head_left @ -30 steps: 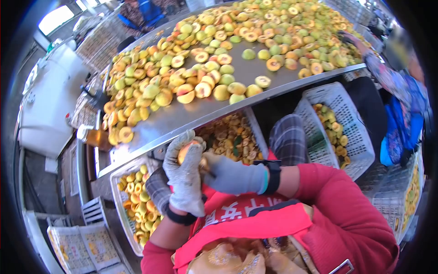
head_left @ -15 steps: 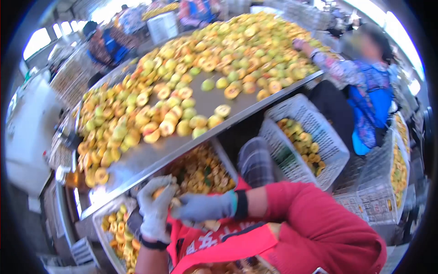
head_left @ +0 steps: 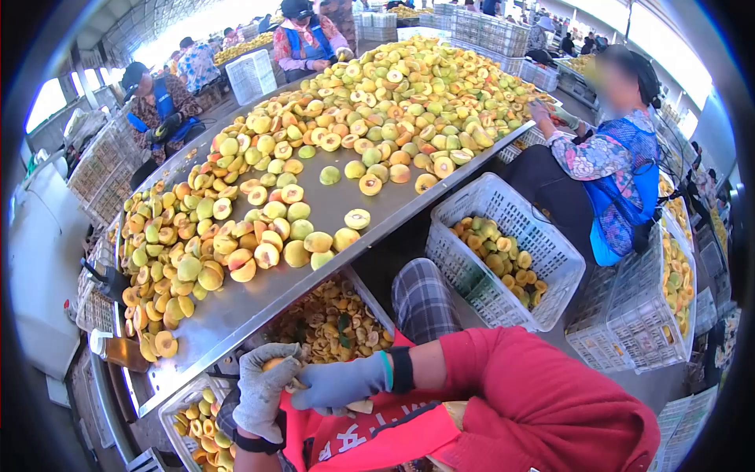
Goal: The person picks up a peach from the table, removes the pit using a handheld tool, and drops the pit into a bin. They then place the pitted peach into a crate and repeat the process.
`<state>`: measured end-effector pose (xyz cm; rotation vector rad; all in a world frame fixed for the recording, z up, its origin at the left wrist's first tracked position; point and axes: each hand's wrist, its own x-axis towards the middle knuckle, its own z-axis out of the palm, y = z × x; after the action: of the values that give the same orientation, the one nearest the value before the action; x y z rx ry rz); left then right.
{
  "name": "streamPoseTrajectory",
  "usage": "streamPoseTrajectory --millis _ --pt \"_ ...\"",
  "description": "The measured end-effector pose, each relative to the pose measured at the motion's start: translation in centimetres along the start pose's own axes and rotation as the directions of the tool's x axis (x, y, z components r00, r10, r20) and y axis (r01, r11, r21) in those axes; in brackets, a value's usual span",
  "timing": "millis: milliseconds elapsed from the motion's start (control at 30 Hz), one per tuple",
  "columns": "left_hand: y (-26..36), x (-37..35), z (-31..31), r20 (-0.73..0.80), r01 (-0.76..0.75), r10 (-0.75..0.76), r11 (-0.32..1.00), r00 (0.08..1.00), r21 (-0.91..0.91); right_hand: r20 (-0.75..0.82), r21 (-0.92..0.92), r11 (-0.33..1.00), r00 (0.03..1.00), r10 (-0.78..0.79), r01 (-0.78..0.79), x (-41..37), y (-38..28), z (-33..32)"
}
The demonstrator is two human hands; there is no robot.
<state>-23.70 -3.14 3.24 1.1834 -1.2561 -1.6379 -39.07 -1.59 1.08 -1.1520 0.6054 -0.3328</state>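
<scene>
While the gloved left hand (head_left: 263, 391) clasps a peach (head_left: 273, 364) just off the tabletop's (head_left: 228, 311) near edge, the gloved right hand (head_left: 340, 383) meets it, fingers curled, its grip hidden; halved peaches (head_left: 377, 98) heap along the far edge.

Fruit-processing hall, peach-heaped metal table (head_left: 228, 307)

tabletop (head_left: 259, 295): smooth glossy metal | crate (head_left: 543, 252): matt white perforated plastic | gloves (head_left: 263, 397): matt knit cloth | trouser leg (head_left: 425, 295): plaid cloth | red sleeve (head_left: 543, 385): matt cloth | jar (head_left: 126, 354): glossy, see-through
</scene>
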Motion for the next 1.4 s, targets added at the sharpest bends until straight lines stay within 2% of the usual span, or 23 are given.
streamPoseTrajectory --millis 33,167,300,433,500,533,567,633,700,833,900,967,1033,1067,1100,1133,1167,1200,1233,1267,1300,1367,1400 --pt "-0.3 -0.1 -0.1 0.017 0.018 -0.016 0.996 1.000 -0.091 0.055 0.097 0.995 0.998 0.012 -0.017 -0.5 -0.4 -0.1" --pt "-1.4 -0.1 -0.3 0.064 -0.062 0.089 0.939 0.994 -0.338 0.134 0.391 0.917 0.991 0.026 -0.077 -0.6 -0.2 -0.3" --pt "-1.7 -0.1 0.4 0.018 -0.159 0.186 0.883 0.982 -0.442 0.174 0.507 0.844 0.980 0.096 -0.172 -0.5 -0.6 -0.1" --pt "-1.2 -0.1 1.6 -0.057 -0.220 0.216 0.886 0.975 -0.409 0.405 0.727 0.582 0.912 0.067 -0.365 -0.5 -0.8 -0.2" --pt "-0.4 -0.5 2.5 -0.070 -0.237 0.227 0.936 0.971 -0.259 0.359 0.741 0.585 0.931 0.070 -0.329 -1.0 -1.0 -0.2" --pt "-0.7 -0.3 2.4 -0.069 -0.173 0.158 0.891 0.985 -0.419 0.419 0.764 0.534 0.908 0.016 -0.362 -0.7 -0.3 -0.6" --pt "-1.1 0.2 2.4 -0.057 -0.118 0.105 0.814 0.993 -0.569 0.408 0.810 0.491 0.909 -0.078 -0.321 -1.0 -0.9 -0.6" --pt "-1.1 0.7 2.5 -0.086 -0.047 -0.017 0.724 0.996 -0.689 0.354 0.833 0.511 0.914 -0.197 -0.212 -1.2 -1.2 -0.1" --pt "-2.3 2.5 1.4 -0.165 -0.209 0.130 0.660 0.978 -0.722 0.343 0.852 0.484 0.910 -0.233 -0.198 -0.6 -0.5 -0.9" --pt "-1.3 2.7 -0.9 -0.197 -0.183 0.006 0.397 0.980 -0.899 0.136 0.864 0.503 0.965 -0.226 -0.004 -1.0 0.8 -2.7" --pt "-1.6 2.6 -2.3 -0.260 -0.250 0.049 0.490 0.964 -0.835 0.143 0.899 0.437 0.971 -0.192 -0.046 0.0 1.9 -4.4" --pt "-1.5 1.9 -4.5 -0.242 -0.262 0.111 0.552 0.964 -0.792 0.109 0.865 0.501 0.985 -0.135 -0.027 1.2 3.3 -6.1" --pt "-2.8 0.7 -8.0 -0.454 -0.457 0.245 0.768 0.857 -0.449 0.091 0.858 0.512 0.993 -0.074 -0.040 1.7 4.8 -7.6" --pt "-1.9 -1.2 -8.6 -0.474 -0.398 0.448 0.893 0.758 0.209 0.098 0.868 0.492 0.994 -0.045 -0.063 2.0 5.3 -8.1" --pt "-1.1 -3.5 -9.6 -0.335 -0.182 0.639 0.604 0.692 0.776 0.105 0.878 0.472 0.994 -0.019 -0.083 2.2 5.5 -8.6" --pt "-1.6 -5.3 -12.3 -0.325 -0.038 0.677 0.463 0.660 0.886 0.114 0.900 0.421 0.993 0.018 -0.111 2.2 5.6 -8.7" --pt "-2.2 -7.2 -14.9 -0.315 0.122 0.713 0.309 0.626 0.943 0.127 0.880 0.456 0.991 0.044 -0.133 2.3 5.9 -9.0" --pt "-2.8 -8.6 -17.7 -0.737 0.131 0.361 0.846 0.571 0.516 0.157 0.877 0.458 0.988 0.012 -0.145 2.4 6.1 -9.2" --pt "-4.8 -10.6 -23.7 -0.747 0.401 0.205 0.738 0.633 0.543 0.189 0.873 0.461 0.982 -0.022 -0.158 2.4 6.3 -9.3" --pt "-3.5 -10.5 -21.7 -0.648 0.540 0.370 0.361 0.665 0.760 0.176 0.869 0.477 0.983 -0.048 -0.132 2.3 6.3 -9.4" --pt "-2.4 -10.3 -19.2 -0.496 0.600 0.476 -0.088 0.727 0.795 0.168 0.862 0.495 0.983 -0.072 -0.111 2.1 6.0 -9.4" --pt "-1.0 -6.7 -18.1 -0.393 0.424 0.448 0.035 0.803 0.905 0.135 0.834 0.545 0.989 -0.054 -0.084 2.1 5.4 -9.5" --pt "-0.7 -3.9 -16.2 -0.373 0.287 0.498 0.244 0.783 0.926 0.105 0.812 0.579 0.994 -0.011 -0.080 2.1 5.1 -9.6"
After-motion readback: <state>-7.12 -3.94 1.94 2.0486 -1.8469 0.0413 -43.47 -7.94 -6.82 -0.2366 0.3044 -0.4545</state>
